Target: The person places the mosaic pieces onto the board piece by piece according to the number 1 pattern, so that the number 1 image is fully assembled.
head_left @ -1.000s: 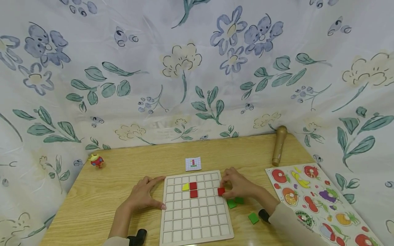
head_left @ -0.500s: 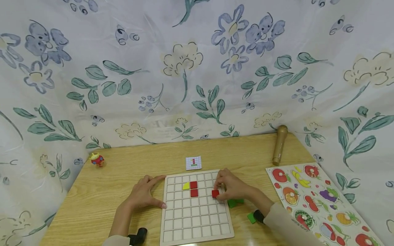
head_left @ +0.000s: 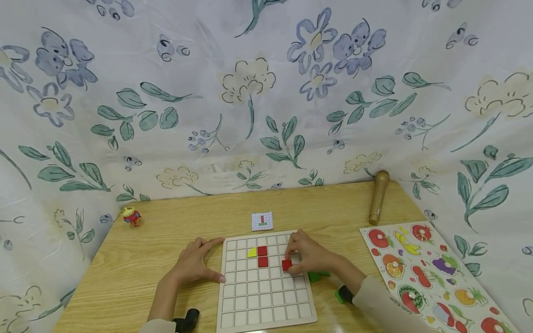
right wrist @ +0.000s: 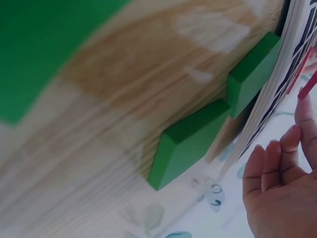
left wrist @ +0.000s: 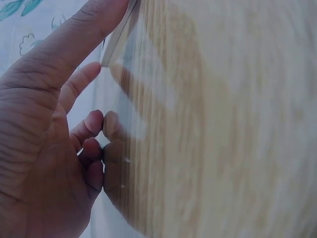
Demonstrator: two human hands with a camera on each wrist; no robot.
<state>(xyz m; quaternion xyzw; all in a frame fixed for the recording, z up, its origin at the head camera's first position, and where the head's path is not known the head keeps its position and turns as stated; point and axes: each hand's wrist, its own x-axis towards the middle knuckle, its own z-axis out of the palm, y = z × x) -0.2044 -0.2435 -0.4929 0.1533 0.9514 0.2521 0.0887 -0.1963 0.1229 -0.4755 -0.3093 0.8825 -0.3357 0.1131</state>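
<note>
- board [head_left: 265, 300]: lay flat, its grid framing the tiles.
- left hand [head_left: 193, 262]: at the board's nine o'clock, thumb and forefinger apart against the edge, seemingly steadying it.
- right hand [head_left: 306, 254]: at two o'clock, thumb and fingers clamped on a red tile [head_left: 287, 265], over the grid; contact underneath couldn't be told.
- green tiles [head_left: 318, 276]: off three o'clock, probably for easy reach.
</note>
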